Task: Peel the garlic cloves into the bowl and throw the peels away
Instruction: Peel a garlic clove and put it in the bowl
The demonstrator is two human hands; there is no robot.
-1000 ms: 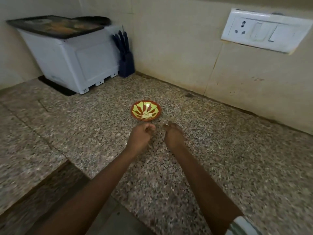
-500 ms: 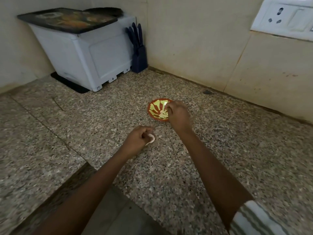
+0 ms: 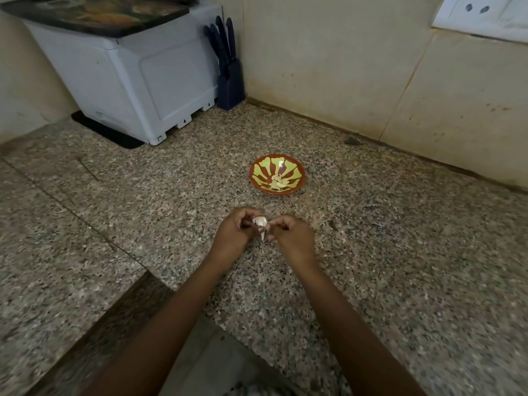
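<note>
A small red and yellow-green bowl (image 3: 297, 170) sits on the granite counter with several peeled garlic cloves (image 3: 278, 182) lying in it. Just in front of the bowl, my left hand (image 3: 233, 237) grips a pale piece of garlic with papery skin (image 3: 260, 222). My right hand (image 3: 294, 238) is beside it, its fingertips pinching the same garlic from the right. Both hands hover a little above the counter, and the fingers hide part of the garlic.
A white box-like appliance (image 3: 137, 81) with a dark tray on top stands at the back left. A dark blue knife block (image 3: 230, 78) is in the corner. The tiled wall carries a white socket plate (image 3: 483, 12). The counter's front edge (image 3: 160, 281) steps inward near my arms.
My right hand has come back from the bowl to the garlic in my left hand. Both hands now meet on it in front of the bowl.
</note>
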